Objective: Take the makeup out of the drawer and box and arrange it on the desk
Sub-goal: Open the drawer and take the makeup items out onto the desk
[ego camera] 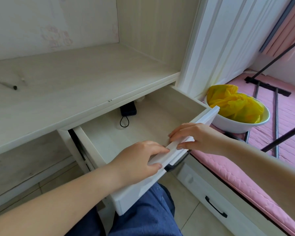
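The white drawer [99,147] under the desk top stands pulled out. A small black case [128,109] with a black cord loop [124,122] lies at its back, half under the desk; the rest of the drawer floor is bare. My left hand [140,159] grips the top edge of the drawer front, fingers inside and thumb outside. My right hand [192,135] holds the same edge a little further right. The pale wood desk [85,79] carries a thin black pen [10,86] at its left. No box is in view.
A white basin [237,125] with crumpled yellow plastic sits on the pink mattress [271,150] to the right of the drawer. Black metal rods cross above the mattress. Below the bed is another drawer with a black handle [215,206]. My blue-trousered legs are under the drawer.
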The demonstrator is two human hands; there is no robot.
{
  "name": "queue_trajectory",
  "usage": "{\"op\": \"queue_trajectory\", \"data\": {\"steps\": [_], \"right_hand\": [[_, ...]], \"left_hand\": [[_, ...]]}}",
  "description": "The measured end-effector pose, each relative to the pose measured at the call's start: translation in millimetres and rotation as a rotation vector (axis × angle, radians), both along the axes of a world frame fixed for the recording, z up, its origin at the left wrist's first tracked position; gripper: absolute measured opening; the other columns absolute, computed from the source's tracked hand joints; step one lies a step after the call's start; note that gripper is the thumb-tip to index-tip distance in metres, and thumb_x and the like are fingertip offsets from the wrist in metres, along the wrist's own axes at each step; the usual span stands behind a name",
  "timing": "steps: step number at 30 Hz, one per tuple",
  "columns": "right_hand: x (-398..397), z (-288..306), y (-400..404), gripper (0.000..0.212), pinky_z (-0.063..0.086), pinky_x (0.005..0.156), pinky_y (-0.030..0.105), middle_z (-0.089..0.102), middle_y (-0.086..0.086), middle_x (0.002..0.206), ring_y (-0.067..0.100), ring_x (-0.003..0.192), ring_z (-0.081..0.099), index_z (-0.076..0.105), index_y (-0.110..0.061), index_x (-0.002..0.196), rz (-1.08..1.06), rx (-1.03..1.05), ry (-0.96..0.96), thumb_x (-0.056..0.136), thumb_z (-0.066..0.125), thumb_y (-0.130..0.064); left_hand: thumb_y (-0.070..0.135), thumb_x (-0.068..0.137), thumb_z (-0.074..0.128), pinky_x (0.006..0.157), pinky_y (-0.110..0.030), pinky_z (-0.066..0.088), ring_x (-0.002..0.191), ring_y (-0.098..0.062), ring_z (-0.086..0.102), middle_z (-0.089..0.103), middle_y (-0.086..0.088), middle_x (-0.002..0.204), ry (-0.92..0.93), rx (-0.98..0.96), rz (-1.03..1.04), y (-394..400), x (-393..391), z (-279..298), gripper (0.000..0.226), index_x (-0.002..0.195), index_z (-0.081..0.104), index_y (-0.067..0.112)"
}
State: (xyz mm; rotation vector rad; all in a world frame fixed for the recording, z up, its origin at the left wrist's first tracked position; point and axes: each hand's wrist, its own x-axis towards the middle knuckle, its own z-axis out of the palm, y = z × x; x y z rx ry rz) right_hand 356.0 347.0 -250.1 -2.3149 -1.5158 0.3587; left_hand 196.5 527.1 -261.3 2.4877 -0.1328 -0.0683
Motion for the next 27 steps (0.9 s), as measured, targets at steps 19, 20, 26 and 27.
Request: {"op": "queue_trajectory", "data": {"steps": [19,20,26,27], "right_hand": [[34.8,25.8,127.8,0.1,-0.006,0.114,0.036,-0.007,0.003,0.16,0.021,0.147,-0.01,0.0,-0.025,0.15,0.085,-0.137,-0.638,0.078,0.063,-0.054],[36.2,26.2,133.8,0.101,-0.006,0.115,0.037,-0.007,0.004,0.159,0.022,0.146,-0.011,-0.002,-0.024,0.15,0.086,-0.144,-0.648,0.079,0.063,-0.054],[44.9,22.3,161.3,0.09,0.001,0.118,0.041,0.0,0.006,0.159,0.023,0.147,-0.004,0.009,-0.025,0.15,0.121,-0.131,-0.663,0.082,0.062,-0.051],[46.1,21.5,163.6,0.089,0.001,0.118,0.039,0.001,0.005,0.159,0.022,0.147,-0.003,0.01,-0.026,0.15,0.12,-0.126,-0.652,0.082,0.062,-0.05]], "left_hand": [[0.077,0.077,0.039,0.115,-0.057,-0.007,0.143,-0.031,-0.023,-0.02,-0.011,0.157,-0.116,0.86,0.358,93.4,24.4,26.9,0.107,0.148,-0.016,0.018],[0.078,0.076,0.038,0.115,-0.057,-0.006,0.143,-0.032,-0.022,-0.02,-0.011,0.157,-0.114,0.884,0.358,98.5,26.4,27.8,0.109,0.148,-0.017,0.017],[0.08,0.07,0.045,0.118,-0.051,-0.001,0.146,-0.031,-0.012,-0.012,-0.012,0.159,-0.03,0.854,0.44,128.6,29.8,34.9,0.12,0.148,-0.016,0.013],[0.08,0.069,0.046,0.118,-0.05,-0.001,0.146,-0.03,-0.011,-0.011,-0.012,0.159,-0.01,0.838,0.458,131.4,28.9,34.7,0.121,0.148,-0.016,0.012]]}}
